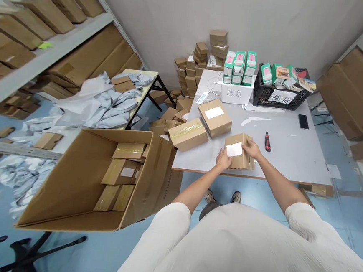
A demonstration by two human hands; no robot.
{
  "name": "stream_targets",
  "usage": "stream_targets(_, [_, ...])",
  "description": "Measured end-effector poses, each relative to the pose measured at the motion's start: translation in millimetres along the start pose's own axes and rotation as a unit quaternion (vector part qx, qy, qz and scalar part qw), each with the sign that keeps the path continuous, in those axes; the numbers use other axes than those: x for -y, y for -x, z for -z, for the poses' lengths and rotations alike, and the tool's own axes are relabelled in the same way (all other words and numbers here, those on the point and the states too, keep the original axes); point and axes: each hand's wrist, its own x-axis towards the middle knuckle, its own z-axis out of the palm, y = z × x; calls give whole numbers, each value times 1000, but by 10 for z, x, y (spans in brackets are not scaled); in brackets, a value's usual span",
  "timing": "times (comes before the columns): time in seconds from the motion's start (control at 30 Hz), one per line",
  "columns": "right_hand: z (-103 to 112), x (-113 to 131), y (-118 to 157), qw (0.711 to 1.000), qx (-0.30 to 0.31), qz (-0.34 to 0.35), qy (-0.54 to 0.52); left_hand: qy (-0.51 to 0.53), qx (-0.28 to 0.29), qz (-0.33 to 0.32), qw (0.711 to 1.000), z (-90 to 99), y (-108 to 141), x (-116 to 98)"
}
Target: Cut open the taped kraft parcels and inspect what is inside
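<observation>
Head view: left hand [223, 159] and right hand [251, 149] on a kraft carton [244, 157]

Carton sits lower centre, near the front edge of the grey worktop [280, 160]; fingers [249, 145] spread around it, beside its white label [233, 149].

Both bare forearms [237, 178] reached forward, converging from loose white sleeves [164, 235].
The left hand [223, 159] sat nearer the body, fingers angled down; the right hand [251, 149] lay just beside it, fingers curled inward, wrist bent.
</observation>
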Motion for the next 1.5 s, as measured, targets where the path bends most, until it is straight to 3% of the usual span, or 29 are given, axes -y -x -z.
stream_targets(0.13, [176, -225, 86, 996, 31, -79, -12, 16, 49, -10, 999, -123, -34, 8])
stream_targets(0.27, [206, -355, 114, 994, 31, -105, -19, 26, 52, -49, 997, -206, -57, -27])
stream_targets(0.5, [-29, -363, 69, 992, 40, -89, -84, 52, 11, -98, 994, -199, -210, -19])
stream_targets(0.67, [-111, -252, -11, 999, 11, -43, -10, 41, -1, -115, 993, -31, -243, 189])
stream_targets(0.77, [-181, -30, -109, 1000, -12, -11, 24, 25, -26, -112, 993, 219, -254, 380])
stream_targets(0.87, [-352, 326, -201, 998, 6, 61, 29, 6, -54, -110, 992, 575, -291, 608])
stream_targets(1.03, [-824, 1024, -257, 985, 60, 159, 27, -23, -102, -81, 991, 1263, -381, 1058])
stream_targets(1.27, [-1425, 1896, -359, 974, 103, 197, 38, -62, -126, -74, 987, 2166, -573, 1594])
stream_targets(1.37, [-1557, 2122, -420, 973, 103, 200, 49, -85, -120, -71, 987, 2406, -668, 1704])
stream_targets(1.5, [-1622, 2225, -430, 974, 111, 183, 74, -110, -105, -68, 986, 2536, -785, 1786])
